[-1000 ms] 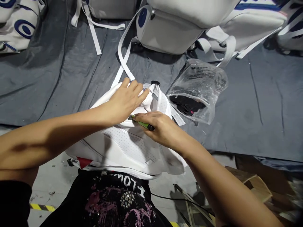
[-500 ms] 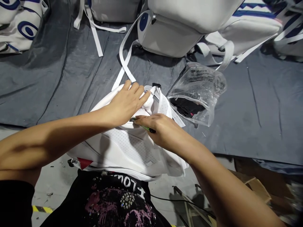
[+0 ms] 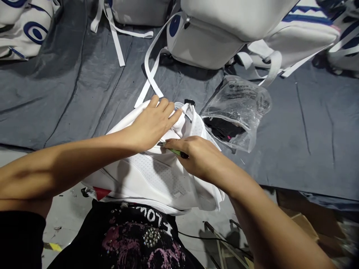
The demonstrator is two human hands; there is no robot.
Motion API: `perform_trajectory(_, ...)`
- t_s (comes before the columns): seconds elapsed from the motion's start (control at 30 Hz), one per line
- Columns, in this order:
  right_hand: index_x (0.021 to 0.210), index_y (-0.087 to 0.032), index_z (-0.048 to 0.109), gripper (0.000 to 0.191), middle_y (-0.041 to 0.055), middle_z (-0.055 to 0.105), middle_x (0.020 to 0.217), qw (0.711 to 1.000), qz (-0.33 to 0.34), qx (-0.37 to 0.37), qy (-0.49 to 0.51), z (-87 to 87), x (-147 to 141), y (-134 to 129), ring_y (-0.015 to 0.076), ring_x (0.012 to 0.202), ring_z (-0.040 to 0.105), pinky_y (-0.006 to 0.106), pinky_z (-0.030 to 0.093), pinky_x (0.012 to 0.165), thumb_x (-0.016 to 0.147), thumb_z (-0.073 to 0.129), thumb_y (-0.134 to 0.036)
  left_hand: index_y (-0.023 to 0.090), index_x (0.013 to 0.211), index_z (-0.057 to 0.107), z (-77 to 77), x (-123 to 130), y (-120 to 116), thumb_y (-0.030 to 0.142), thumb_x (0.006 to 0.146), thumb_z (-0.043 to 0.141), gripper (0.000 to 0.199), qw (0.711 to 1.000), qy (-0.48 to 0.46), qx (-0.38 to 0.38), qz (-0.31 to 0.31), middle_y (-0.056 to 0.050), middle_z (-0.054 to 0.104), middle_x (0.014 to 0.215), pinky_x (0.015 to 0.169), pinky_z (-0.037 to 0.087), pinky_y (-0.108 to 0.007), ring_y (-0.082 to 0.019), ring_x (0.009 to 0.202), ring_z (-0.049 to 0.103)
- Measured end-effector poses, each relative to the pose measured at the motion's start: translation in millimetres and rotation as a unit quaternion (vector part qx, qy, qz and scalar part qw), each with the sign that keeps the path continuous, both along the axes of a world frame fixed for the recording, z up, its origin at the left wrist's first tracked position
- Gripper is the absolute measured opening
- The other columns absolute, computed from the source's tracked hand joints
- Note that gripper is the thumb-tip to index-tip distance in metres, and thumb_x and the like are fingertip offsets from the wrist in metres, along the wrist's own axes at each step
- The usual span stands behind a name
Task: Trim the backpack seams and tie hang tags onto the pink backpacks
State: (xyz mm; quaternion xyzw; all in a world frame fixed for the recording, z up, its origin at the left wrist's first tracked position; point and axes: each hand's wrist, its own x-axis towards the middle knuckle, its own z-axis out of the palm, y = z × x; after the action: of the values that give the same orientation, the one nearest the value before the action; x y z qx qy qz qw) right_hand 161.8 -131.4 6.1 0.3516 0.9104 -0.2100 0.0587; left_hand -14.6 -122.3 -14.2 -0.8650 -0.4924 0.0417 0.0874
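Closest in, a black shirt with white lettering and pink print, and right up by it the white bag, slumped over the near edge of the grey table. Right hand on the bag, fingers wrapped round a green tool, its tip pointing at the left hand just beside. That left hand lies over the bag's upper part, fingers bent on the white cloth; whether they pinch it, can't tell! Out to the right, a clear pouch, mouth gaping, black stuff inside. Farther back, a pale backpack trailing white straps, and far left, bags with blue eye shapes.
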Motion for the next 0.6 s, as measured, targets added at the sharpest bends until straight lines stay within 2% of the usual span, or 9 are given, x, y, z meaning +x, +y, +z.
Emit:
perform_trajectory(0.07,0.113,-0.025,0.072,0.049,0.002,0.078,0.097,1.0,-0.001,0.002,0.019,-0.4,0.2,-0.6,0.0174,0.081,0.069,0.026,0.043,0.069,0.076,0.053,0.001,0.012,0.155,0.03,1.0,0.8,-0.7,0.022,0.094,0.048,0.064,1.0,0.005,0.002,0.001,-0.019,0.052,0.136,0.111,0.029,-0.047,-0.034,0.128,0.045)
perform_trajectory(0.2,0.111,-0.025,0.073,0.046,0.0023,0.078,0.088,0.999,-0.007,0.029,-0.022,1.9,-0.9,-2.8,0.0188,0.076,0.068,0.027,0.042,0.066,0.076,0.055,-0.001,0.015,0.154,0.032,2.2,2.1,-1.6,0.017,0.094,0.044,0.062,1.0,0.015,0.007,0.014,-0.016,0.053,0.137,0.113,0.029,-0.047,-0.033,0.129,0.045)
perform_trajectory(0.33,0.11,-0.025,0.073,0.04,0.0027,0.078,0.092,1.0,-0.008,0.023,-0.007,2.1,-1.6,-2.8,0.0193,0.08,0.07,0.028,0.046,0.07,0.081,0.055,-0.003,0.016,0.155,0.033,2.3,1.7,-2.5,0.016,0.094,0.043,0.061,1.0,-0.004,0.004,0.016,-0.016,0.053,0.138,0.114,0.028,-0.048,-0.033,0.13,0.044)
perform_trajectory(0.47,0.113,-0.025,0.072,0.039,0.0025,0.078,0.096,0.999,-0.004,0.016,0.049,-1.9,-2.0,-2.3,0.019,0.084,0.071,0.027,0.048,0.072,0.084,0.056,-0.006,0.016,0.154,0.034,2.2,1.1,-2.7,0.015,0.094,0.043,0.061,1.0,-0.019,0.002,0.018,-0.015,0.053,0.137,0.115,0.028,-0.046,-0.032,0.13,0.044)
perform_trajectory(0.6,0.11,-0.025,0.073,0.037,0.0029,0.078,0.095,0.999,-0.015,0.019,0.026,-2.8,-2.5,-3.7,0.0197,0.084,0.071,0.028,0.048,0.072,0.084,0.056,-0.006,0.014,0.154,0.035,2.2,2.1,-2.3,0.014,0.095,0.042,0.059,1.0,-0.003,0.008,0.019,-0.017,0.053,0.136,0.113,0.029,-0.047,-0.033,0.129,0.045)
